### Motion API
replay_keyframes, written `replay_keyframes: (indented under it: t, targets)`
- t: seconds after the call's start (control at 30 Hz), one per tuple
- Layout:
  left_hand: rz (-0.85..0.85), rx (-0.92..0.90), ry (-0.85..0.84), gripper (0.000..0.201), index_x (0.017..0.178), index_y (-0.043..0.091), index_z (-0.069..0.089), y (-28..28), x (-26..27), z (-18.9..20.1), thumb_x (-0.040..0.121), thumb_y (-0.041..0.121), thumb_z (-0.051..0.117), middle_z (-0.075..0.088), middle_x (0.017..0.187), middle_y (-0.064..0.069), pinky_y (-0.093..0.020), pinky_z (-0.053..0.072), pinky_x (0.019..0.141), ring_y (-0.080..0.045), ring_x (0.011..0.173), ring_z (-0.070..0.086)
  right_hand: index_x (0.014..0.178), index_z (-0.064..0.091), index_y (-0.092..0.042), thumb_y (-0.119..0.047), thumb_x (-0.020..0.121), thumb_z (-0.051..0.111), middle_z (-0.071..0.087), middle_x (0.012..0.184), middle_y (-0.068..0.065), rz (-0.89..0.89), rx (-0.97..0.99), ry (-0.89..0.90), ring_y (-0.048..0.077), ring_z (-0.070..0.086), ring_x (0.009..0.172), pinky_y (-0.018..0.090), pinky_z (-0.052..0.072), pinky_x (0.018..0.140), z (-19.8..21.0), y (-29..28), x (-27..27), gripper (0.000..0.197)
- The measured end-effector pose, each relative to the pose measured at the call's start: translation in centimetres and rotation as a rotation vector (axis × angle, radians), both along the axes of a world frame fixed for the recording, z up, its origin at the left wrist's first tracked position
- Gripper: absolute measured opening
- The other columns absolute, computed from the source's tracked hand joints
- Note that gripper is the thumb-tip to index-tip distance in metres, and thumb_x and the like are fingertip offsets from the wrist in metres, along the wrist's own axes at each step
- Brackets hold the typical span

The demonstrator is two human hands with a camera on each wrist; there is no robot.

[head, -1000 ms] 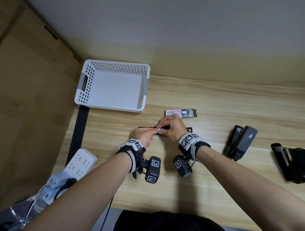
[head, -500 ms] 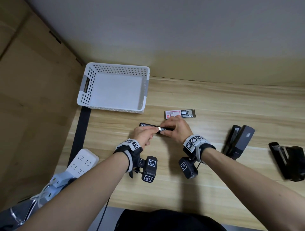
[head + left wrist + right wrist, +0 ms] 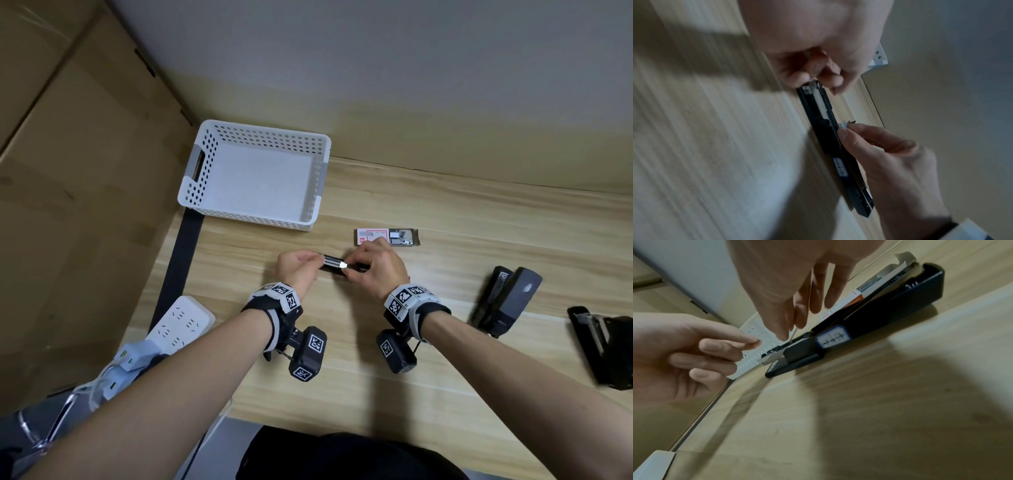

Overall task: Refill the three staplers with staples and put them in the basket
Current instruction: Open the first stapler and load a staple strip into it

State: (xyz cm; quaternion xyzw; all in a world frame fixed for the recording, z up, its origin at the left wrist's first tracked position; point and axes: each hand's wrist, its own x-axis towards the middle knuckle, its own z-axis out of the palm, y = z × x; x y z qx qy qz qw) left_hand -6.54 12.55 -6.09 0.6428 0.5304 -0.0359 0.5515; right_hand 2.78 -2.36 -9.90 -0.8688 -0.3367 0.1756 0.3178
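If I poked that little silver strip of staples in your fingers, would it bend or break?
Probably snap rather than bend: the staple strip looks like a short, rigid metal bar. It seems very light, since the right hand pinches it with fingertips alone. Its shiny surface may be slippery, so a poke could knock it onto the stapler.

No readable words or numbers anywhere. Staple box (image 3: 371,237) by the far side of the surface has a red-and-white printed label, lettering too small to read; same box in the right wrist view (image 3: 854,299) shows only red edging and grey blocks. Slim black stapler (image 3: 869,324) carries a blue-bordered white sticker with a line diagram, no legible text; the sticker also shows in the left wrist view (image 3: 840,167), blurred. Wrist bands (image 3: 407,298) and wrist cameras (image 3: 310,353) bear black-and-white square fiducial markers, patterns only.
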Motion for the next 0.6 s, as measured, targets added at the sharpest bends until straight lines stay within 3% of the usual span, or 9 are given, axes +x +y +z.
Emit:
replay_keyframes:
  t: [0.13,0.3,0.43,0.6]
  targets:
    - [0.004,0.247,-0.034,0.012,0.091,0.023,0.073,1.2,0.1,-0.4,0.081,0.017,0.070,0.071,0.086,0.006,-0.023,0.048,0.068,-0.010,0.077,0.065,0.087,0.076,-0.026,-0.034,0.077,0.074,0.065,0.087,-0.012,0.002,-0.077,-0.039,0.015,0.045,0.092,0.033,0.047,0.068,0.0,0.2,-0.1,0.013]
    - [-0.131,0.190,0.058,0.022,0.107,0.014,0.074,1.8,1.0,-1.3,0.085,0.015,0.070,0.073,0.103,-0.001,-0.023,0.049,0.083,-0.016,0.095,0.067,0.090,0.076,-0.027,-0.036,0.080,0.073,0.066,0.092,-0.012,-0.022,-0.138,-0.036,0.018,0.049,0.095,0.029,0.042,0.067,0.1,0.4,0.0,0.014]
    - [-0.170,0.224,0.108,0.012,0.096,0.016,0.078,1.7,1.5,-1.4,0.088,0.018,0.069,0.074,0.094,0.003,-0.019,0.043,0.073,-0.011,0.080,0.061,0.091,0.076,-0.029,-0.038,0.080,0.071,0.066,0.094,-0.012,0.005,-0.200,-0.023,0.017,0.049,0.097,0.031,0.046,0.069,0.3,0.2,0.2,0.015]
    - [-0.172,0.205,0.103,0.010,0.092,0.016,0.079,2.0,1.4,-1.7,0.085,0.021,0.075,0.075,0.093,0.003,-0.019,0.043,0.074,-0.010,0.081,0.062,0.094,0.076,-0.029,-0.037,0.081,0.070,0.066,0.096,-0.011,0.019,-0.247,-0.017,0.017,0.049,0.098,0.031,0.045,0.069,0.5,0.2,0.4,0.017]
